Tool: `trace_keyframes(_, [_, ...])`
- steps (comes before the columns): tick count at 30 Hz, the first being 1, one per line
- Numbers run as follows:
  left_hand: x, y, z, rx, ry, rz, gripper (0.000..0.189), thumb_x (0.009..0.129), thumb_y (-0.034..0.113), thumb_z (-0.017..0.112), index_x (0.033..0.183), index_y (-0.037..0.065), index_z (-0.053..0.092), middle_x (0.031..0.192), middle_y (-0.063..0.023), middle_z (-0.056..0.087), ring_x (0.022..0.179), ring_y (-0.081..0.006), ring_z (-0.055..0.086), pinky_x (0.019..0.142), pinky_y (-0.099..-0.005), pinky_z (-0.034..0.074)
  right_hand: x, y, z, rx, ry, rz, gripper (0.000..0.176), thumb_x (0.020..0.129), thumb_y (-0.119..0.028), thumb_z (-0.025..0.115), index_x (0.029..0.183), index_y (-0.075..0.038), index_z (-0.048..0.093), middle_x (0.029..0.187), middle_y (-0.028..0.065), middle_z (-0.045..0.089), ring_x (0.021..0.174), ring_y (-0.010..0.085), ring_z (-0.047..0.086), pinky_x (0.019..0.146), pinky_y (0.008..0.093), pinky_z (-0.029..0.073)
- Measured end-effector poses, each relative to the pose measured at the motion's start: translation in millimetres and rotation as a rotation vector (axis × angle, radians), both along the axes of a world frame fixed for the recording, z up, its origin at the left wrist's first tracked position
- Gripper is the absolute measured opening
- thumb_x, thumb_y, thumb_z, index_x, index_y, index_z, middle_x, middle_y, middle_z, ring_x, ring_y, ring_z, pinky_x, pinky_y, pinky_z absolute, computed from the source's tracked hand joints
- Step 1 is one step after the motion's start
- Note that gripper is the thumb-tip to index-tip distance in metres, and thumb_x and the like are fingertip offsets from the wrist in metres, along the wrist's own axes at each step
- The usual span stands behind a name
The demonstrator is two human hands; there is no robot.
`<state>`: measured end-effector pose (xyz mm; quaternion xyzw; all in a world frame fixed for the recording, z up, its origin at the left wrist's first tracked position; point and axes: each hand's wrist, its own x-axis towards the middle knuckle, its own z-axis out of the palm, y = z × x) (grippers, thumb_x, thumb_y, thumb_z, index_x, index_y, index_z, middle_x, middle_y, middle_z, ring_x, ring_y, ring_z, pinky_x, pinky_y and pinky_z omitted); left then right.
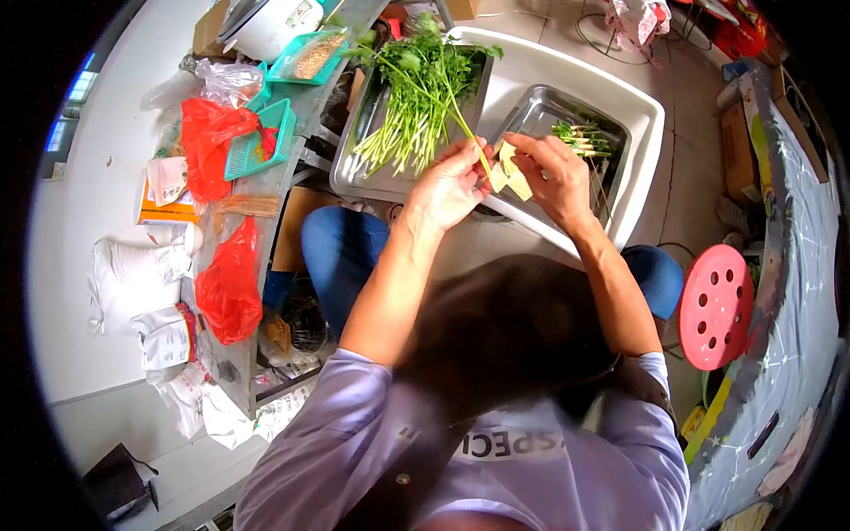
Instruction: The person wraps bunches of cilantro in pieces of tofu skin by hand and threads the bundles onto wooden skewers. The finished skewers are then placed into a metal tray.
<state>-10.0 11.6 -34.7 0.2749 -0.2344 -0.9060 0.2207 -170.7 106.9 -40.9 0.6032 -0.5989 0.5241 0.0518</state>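
My left hand (450,184) pinches the lower end of a long green herb stalk (462,122), whose leaves reach up over the pile. Close beside it, my right hand (556,177) has its fingers closed on a pale yellow folded sheet (511,175), which touches the stalk's end. Beyond my left hand, a metal tray (346,180) holds a heap of leafy green stalks (409,97). Under and beyond my right hand, a second metal tray (537,97) holds small rolled pieces with green ends (581,138).
Both trays rest on a large white tub (651,124). A metal table (305,97) at the left bears green baskets (285,142), red plastic bags (205,146) and a white cooker (282,22). At the right stands a red round stool (715,307).
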Motion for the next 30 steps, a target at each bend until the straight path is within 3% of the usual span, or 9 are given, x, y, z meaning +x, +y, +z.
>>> trace_keyframes(1, [-5, 6, 3, 0.041, -0.030, 0.028, 0.007, 0.085, 0.014, 0.062, 0.092, 0.015, 0.065, 0.097, -0.0004, 0.063, 0.089, -0.0131, 0.057, 0.072, -0.0303, 0.044, 2, 3, 6, -0.036, 0.074, -0.001, 0.031, 0.071, -0.006, 0.067, 0.100, -0.016, 0.066, 0.069, 0.0007, 0.055, 0.060, 0.0171, 0.055, 0.053, 0.0294, 0.048])
trace_keyframes(5, [-13, 10, -15, 0.015, 0.027, -0.040, 0.011, 0.082, 0.019, 0.066, 0.093, 0.017, 0.064, 0.093, 0.0002, 0.062, 0.090, -0.0158, 0.056, 0.084, -0.0337, 0.043, 7, 5, 10, -0.166, 0.349, -0.043, 0.045, 0.060, -0.007, 0.067, 0.104, -0.017, 0.066, 0.077, -0.0033, 0.059, 0.062, 0.0133, 0.054, 0.054, 0.0249, 0.048])
trace_keyframes(8, [-14, 16, -8, 0.043, -0.007, -0.007, 0.007, 0.081, 0.017, 0.067, 0.087, 0.018, 0.066, 0.092, 0.0007, 0.063, 0.089, -0.0149, 0.056, 0.083, -0.0331, 0.043, 4, 8, 14, -0.247, 0.438, -0.026, 0.046, 0.058, -0.008, 0.065, 0.104, -0.013, 0.066, 0.081, -0.0008, 0.060, 0.067, 0.0129, 0.056, 0.058, 0.0243, 0.049])
trace_keyframes(10, [-14, 16, -10, 0.035, 0.047, -0.060, 0.012, 0.083, 0.021, 0.066, 0.094, 0.017, 0.064, 0.093, 0.0012, 0.062, 0.088, -0.0140, 0.056, 0.082, -0.0327, 0.043, 5, 11, 20, -0.259, 0.483, -0.021, 0.044, 0.058, -0.008, 0.064, 0.102, -0.010, 0.067, 0.086, 0.0012, 0.061, 0.071, 0.0139, 0.059, 0.062, 0.0249, 0.050])
trace_keyframes(16, [-13, 28, -1, 0.156, 0.099, -0.067, 0.019, 0.086, 0.029, 0.062, 0.100, 0.016, 0.062, 0.094, 0.0029, 0.061, 0.086, -0.0126, 0.054, 0.080, -0.0307, 0.042, 11, 10, 17, -0.339, 0.472, -0.009, 0.038, 0.059, -0.009, 0.064, 0.097, -0.007, 0.067, 0.095, 0.0037, 0.063, 0.076, 0.0152, 0.061, 0.065, 0.0256, 0.051])
trace_keyframes(20, [-7, 16, -6, 0.171, 0.132, -0.084, 0.022, 0.085, 0.024, 0.064, 0.105, 0.015, 0.062, 0.097, 0.0027, 0.063, 0.090, -0.0124, 0.057, 0.085, -0.0321, 0.044, 21, 9, 12, -0.345, 0.477, 0.011, 0.034, 0.060, -0.008, 0.065, 0.094, -0.008, 0.066, 0.094, 0.0046, 0.064, 0.077, 0.0157, 0.062, 0.065, 0.0254, 0.050])
trace_keyframes(21, [-8, 19, 4, 0.136, 0.026, -0.039, 0.018, 0.082, 0.028, 0.067, 0.097, 0.018, 0.064, 0.087, 0.0040, 0.064, 0.078, -0.0105, 0.056, 0.072, -0.0287, 0.044, 24, 10, 11, -0.332, 0.465, 0.035, 0.033, 0.061, -0.008, 0.065, 0.094, -0.008, 0.066, 0.094, 0.0046, 0.063, 0.077, 0.0158, 0.062, 0.065, 0.0253, 0.050])
trace_keyframes(24, [-7, 14, 0, 0.148, 0.063, -0.041, 0.017, 0.082, 0.025, 0.067, 0.096, 0.017, 0.064, 0.086, 0.0027, 0.065, 0.077, -0.0108, 0.058, 0.071, -0.0287, 0.046, 27, 9, 8, -0.324, 0.458, 0.086, 0.033, 0.061, -0.008, 0.065, 0.094, -0.008, 0.065, 0.097, 0.0048, 0.063, 0.077, 0.0164, 0.062, 0.065, 0.0262, 0.049])
trace_keyframes(30, [-1, 12, -9, 0.189, 0.200, -0.084, 0.023, 0.085, 0.018, 0.063, 0.106, 0.007, 0.059, 0.093, -0.0009, 0.064, 0.088, -0.0123, 0.060, 0.082, -0.0265, 0.048, 30, 10, 5, -0.292, 0.497, 0.082, 0.033, 0.063, -0.010, 0.064, 0.096, -0.009, 0.066, 0.098, 0.0050, 0.062, 0.080, 0.0172, 0.062, 0.066, 0.0272, 0.049])
